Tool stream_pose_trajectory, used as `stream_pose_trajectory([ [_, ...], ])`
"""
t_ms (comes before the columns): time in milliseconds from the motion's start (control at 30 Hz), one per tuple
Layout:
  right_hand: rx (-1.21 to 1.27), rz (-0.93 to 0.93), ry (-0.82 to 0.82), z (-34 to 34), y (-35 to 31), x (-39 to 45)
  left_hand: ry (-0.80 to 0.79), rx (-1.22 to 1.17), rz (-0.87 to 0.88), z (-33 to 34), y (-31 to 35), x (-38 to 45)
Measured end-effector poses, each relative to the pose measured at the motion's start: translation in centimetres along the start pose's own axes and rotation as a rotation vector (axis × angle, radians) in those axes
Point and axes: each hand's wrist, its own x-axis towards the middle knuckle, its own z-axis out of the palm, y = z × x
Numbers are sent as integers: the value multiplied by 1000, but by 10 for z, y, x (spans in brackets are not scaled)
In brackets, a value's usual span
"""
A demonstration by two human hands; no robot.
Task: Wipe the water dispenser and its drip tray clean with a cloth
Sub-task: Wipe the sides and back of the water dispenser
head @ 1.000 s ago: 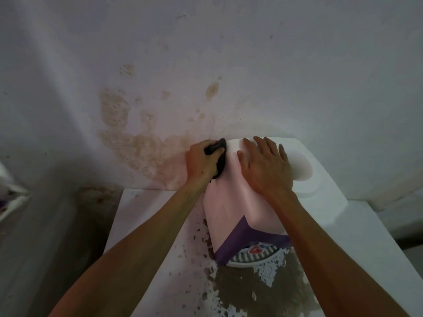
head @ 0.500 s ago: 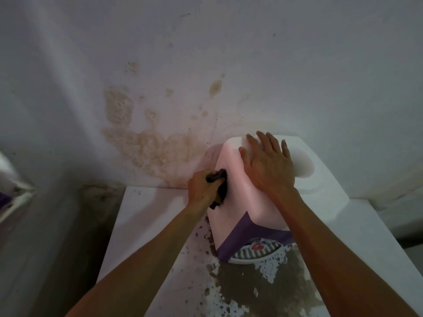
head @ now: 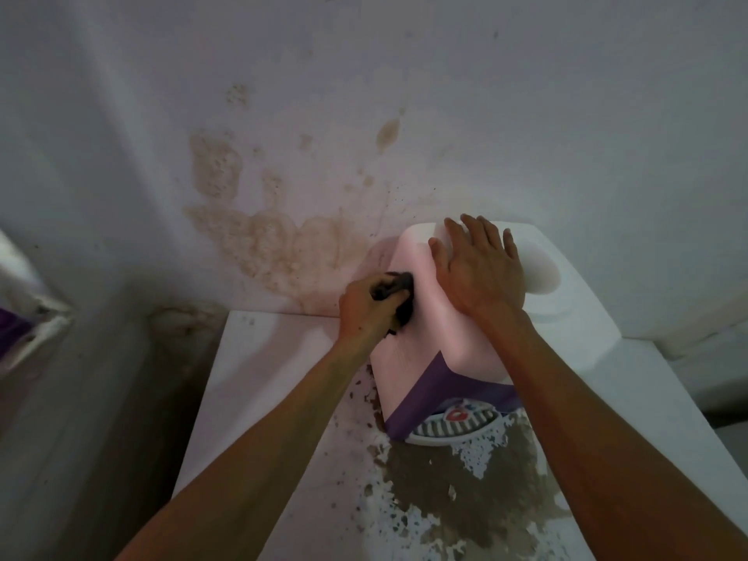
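Note:
A white and purple water dispenser [head: 421, 350] stands on a white counter against the wall. My left hand [head: 366, 307] grips a dark cloth [head: 398, 291] and presses it against the dispenser's left side, about halfway up. On the dispenser's top, my right hand [head: 479, 269] lies flat with its fingers spread towards the back edge. The round bottle opening [head: 542, 273] shows just right of that hand. At the foot of the dispenser's front, the slotted drip tray [head: 453, 431] sticks out, partly hidden by my right forearm.
The white counter [head: 267, 378] has worn brown patches [head: 457, 487] of flaked paint in front of the dispenser. Brown stains mark the wall [head: 263, 232] behind. A dark gap [head: 133, 398] drops off at the counter's left, and a white object [head: 24, 317] sits at the far left.
My left hand has slid the cloth down the dispenser's left side from the top edge to about mid height. My right hand has stayed flat on the top.

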Motion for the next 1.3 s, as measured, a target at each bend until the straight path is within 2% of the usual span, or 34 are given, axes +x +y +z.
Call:
stream_pose_trajectory([
  [267,15,-10,42,0,-1,-3,-155,22,68,-6,-9,-63],
  [500,78,-87,108,-2,3,-9,26,-68,-11,7,-14,-54],
  [567,81,-113,109,-3,3,-8,23,-27,5,8,-17,-57],
  [767,86,-197,54,-2,5,-6,-117,67,13,0,-30,-82],
  [1000,52,-227,51,0,7,-5,29,40,-42,8,-18,-28],
  [1100,49,-229,52,0,6,-5,42,21,-65,9,-21,-22],
  [1200,56,-217,61,2,6,-4,-22,-5,-76,4,-31,-39],
  [1300,55,-211,78,2,4,-3,-151,-10,-56,-4,-42,-56],
])
